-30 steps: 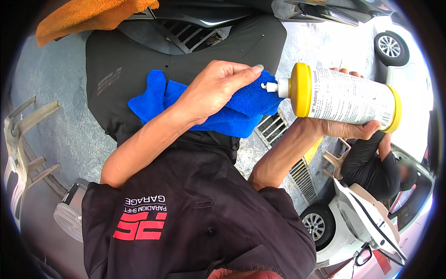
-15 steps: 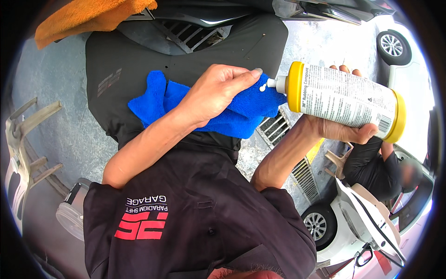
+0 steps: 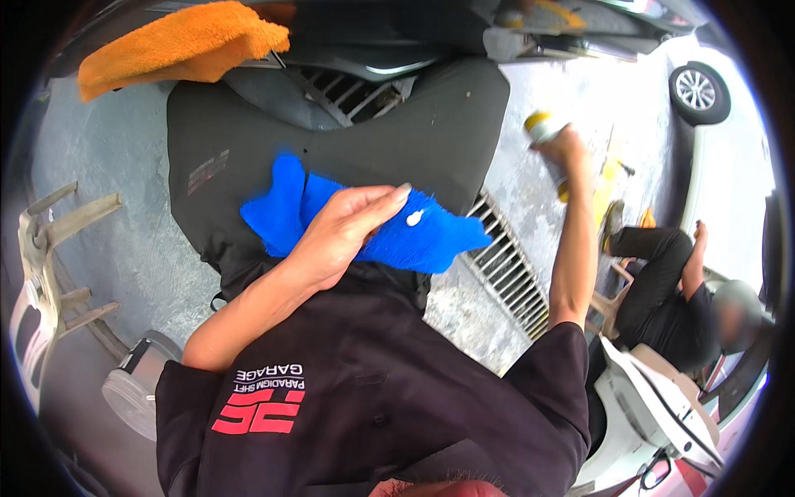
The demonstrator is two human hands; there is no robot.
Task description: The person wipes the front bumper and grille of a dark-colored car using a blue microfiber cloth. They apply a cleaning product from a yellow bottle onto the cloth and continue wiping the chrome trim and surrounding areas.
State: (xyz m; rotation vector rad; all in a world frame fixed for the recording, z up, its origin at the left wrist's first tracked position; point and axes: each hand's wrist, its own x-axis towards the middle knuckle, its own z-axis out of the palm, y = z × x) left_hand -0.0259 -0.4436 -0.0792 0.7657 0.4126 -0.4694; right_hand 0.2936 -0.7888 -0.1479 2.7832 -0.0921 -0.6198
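Observation:
A blue microfiber cloth [image 3: 323, 195] lies across my lap. My left hand [image 3: 331, 236] grips it, thumb stretched along the top and fingers folded into the fabric. A small white dab of paste [image 3: 415, 218] sits on the cloth, just right of the thumb tip. Out to the right, my arm reaches away over the floor, and my right hand [image 3: 571, 149] is wrapped round a white squeeze bottle [image 3: 542, 127] with yellow ends. The bottle is tilted and partly hidden by the hand.
An orange towel [image 3: 182, 50] hangs at the upper left by a dark car body [image 3: 397, 37]. A floor drain grate [image 3: 509, 265] runs at right. Plastic chair [image 3: 41, 282] and clear bucket [image 3: 132, 389] stand left. Another person [image 3: 687, 306] sits at right near a white car [image 3: 733, 166].
The right hand has carried the bottle away from the cloth, out to the right and farther off. White paste now rests on the cloth. My left hand has shifted slightly nearer.

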